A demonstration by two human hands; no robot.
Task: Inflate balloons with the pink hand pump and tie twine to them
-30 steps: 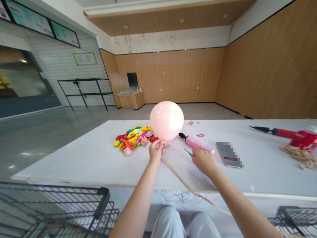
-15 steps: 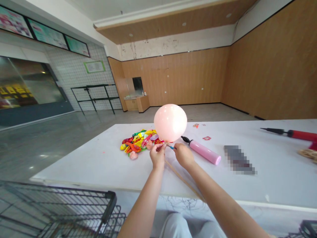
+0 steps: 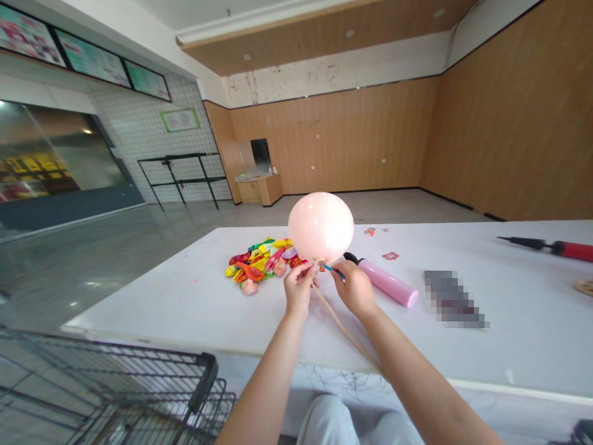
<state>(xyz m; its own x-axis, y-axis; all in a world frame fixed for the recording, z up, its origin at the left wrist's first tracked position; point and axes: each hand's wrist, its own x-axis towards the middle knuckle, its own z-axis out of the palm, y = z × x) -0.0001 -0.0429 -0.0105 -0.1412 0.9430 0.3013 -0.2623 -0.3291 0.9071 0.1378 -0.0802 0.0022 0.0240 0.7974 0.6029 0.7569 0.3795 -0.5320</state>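
Note:
An inflated pale pink balloon (image 3: 321,226) stands upright over the table, its neck pointing down between my hands. My left hand (image 3: 299,285) is closed in a pinch at the balloon's neck, with a tan cord (image 3: 340,322) at the fingertips. From there the cord trails down across the table and under my right forearm. In the closed fingers of my right hand (image 3: 354,287) is a thin blue stick-like tool (image 3: 334,271), its tip at the balloon's neck. How the cord runs at the neck is too small to make out.
Several uninflated balloons (image 3: 259,262) lie heaped left of my hands on the white table (image 3: 176,303). A pink hand pump (image 3: 391,284) lies to the right, before a blurred-out dark object (image 3: 454,300). Farther right is a red and black pump (image 3: 574,250). A black wire cart (image 3: 152,377) stands at the table's front left.
The blue tool shows more of its length, its tip now at the balloon's neck. My right hand has shifted slightly right and down. My left hand keeps its pinch; the view has turned slightly.

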